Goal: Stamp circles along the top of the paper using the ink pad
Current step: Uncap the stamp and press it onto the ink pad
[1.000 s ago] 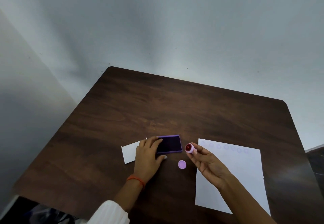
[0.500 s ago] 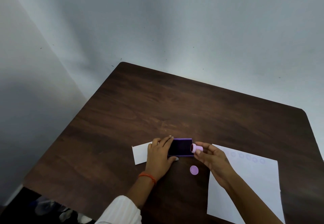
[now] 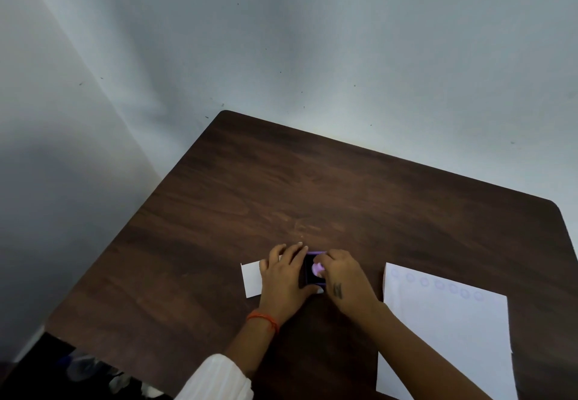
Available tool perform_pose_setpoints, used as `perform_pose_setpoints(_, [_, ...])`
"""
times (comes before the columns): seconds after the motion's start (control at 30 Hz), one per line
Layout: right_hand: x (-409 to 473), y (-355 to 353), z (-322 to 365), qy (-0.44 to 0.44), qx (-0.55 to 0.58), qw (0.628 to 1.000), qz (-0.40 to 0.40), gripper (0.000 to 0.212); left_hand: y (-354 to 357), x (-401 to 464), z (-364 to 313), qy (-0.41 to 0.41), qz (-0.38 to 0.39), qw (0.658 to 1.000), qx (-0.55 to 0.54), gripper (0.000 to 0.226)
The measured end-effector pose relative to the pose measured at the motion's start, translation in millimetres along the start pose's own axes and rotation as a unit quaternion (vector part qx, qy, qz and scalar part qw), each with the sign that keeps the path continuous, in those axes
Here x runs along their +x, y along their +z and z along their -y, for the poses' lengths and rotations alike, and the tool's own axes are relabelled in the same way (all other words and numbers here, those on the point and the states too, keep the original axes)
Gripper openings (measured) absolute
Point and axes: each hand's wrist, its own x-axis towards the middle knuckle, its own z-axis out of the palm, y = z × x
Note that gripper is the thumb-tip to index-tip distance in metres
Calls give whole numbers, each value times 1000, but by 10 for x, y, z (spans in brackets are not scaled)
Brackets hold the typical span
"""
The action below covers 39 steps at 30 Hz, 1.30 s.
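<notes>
At the far left of the dark wooden desk (image 3: pixel 312 187) lies a small white card (image 3: pixel 251 279), flat on the surface, its right part hidden under the left hand (image 3: pixel 283 280). That hand lies palm down with its fingers spread forward; an orange thread band (image 3: pixel 263 319) circles the wrist and a white sleeve (image 3: pixel 219 379) shows lower on the forearm. Its grip is clasped on the purple ink pad (image 3: pixel 309 270), fingers along the pad's far left edge and the thumb against its near edge, pinning it to the desk.

The ink pad sits between the two hands, only a narrow strip of its dark inked face and purple frame showing. On that face stands the pink stamp (image 3: pixel 317 270), pinched by the fingertips of the right hand (image 3: pixel 344 277), whose grip is clenched around it from the right. The stamp appears to touch the pad, though the fingers hide the contact itself. A small dark mark shows on the back of the right hand.

Further right, well apart from the pad, the white paper (image 3: pixel 447 346) lies flat near the desk's right side. Along its top edge runs a row of faint purple stamped circles (image 3: pixel 439 284), from the left corner toward the right.
</notes>
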Motion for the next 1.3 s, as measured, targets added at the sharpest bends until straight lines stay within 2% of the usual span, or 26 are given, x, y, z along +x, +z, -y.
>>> perform_pose_setpoints(0.07, [28,13,29,-8,-48,997,54,34,-4,5,3,1,5,1000,20,76])
perform_pose_setpoints(0.53, [0,151,-61,-64,-52,997,7,35,-33,19,29,33,-9,998,53,73])
perform_pose_setpoints(0.7, [90,-45,-46,-7,35,999,27,23,-86,4,-4,34,12,997,66,73])
perform_pose_setpoints(0.8, [66,-125,-38,11,79,996,-30,19,-93,2,-5,34,11,997,67,73])
perform_pose_setpoints(0.87, [23,-64,-5,1,50,998,-23,22,-80,1,2,38,11,997,72,73])
perform_pose_setpoints(1.0, [42,93,23,-12,-29,998,58,33,-51,-4,19,41,13,997,71,72])
perform_pose_setpoints(1.13, [60,132,-2,-39,-41,998,14,31,-34,10,33,41,7,996,75,73])
perform_pose_setpoints(1.3, [48,196,-55,-63,-48,997,1,35,-7,19,54,47,0,997,54,75])
